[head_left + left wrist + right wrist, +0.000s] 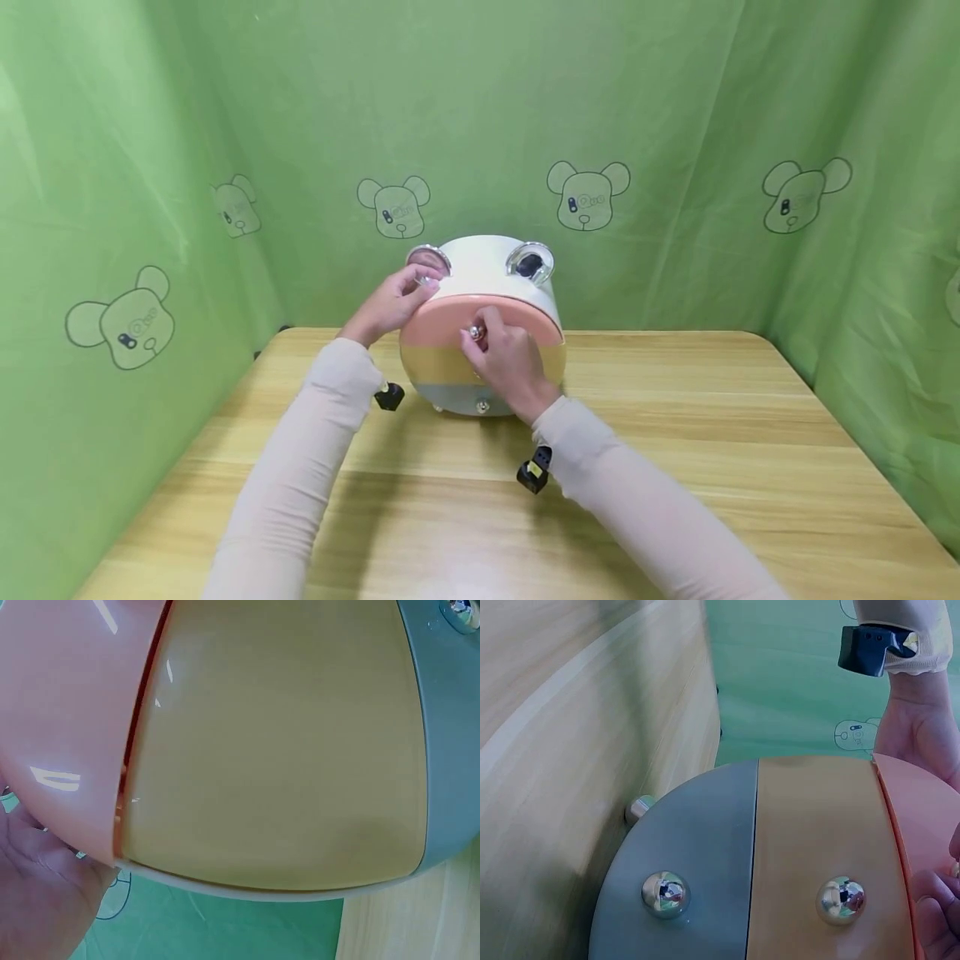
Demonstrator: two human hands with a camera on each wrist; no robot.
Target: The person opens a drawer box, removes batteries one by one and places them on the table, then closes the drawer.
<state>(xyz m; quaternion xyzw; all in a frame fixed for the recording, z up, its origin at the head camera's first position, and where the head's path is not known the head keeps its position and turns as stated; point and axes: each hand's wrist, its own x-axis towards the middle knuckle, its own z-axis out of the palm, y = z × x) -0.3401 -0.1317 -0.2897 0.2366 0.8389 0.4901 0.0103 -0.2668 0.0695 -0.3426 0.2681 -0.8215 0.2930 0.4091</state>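
A rounded drawer box (480, 258) with a white shell stands on the table. Its front has a pink drawer (67, 697) on top, a yellow drawer (277, 750) in the middle and a blue-grey drawer (682, 832) at the bottom. The pink front stands slightly proud of the yellow one. My right hand (513, 362) pinches the silver knob (476, 332) of the pink drawer. At the box's upper left, my left hand (390, 304) grips beside a silver-rimmed round ear (429, 257); its fingertips are partly hidden in the left wrist view.
A second silver-rimmed ear (531, 263) rises at the box's top right. Silver knobs sit on the yellow drawer (841, 900) and blue-grey drawer. The wooden table (675, 417) meets a green curtain (480, 100) printed with bear heads behind and at both sides.
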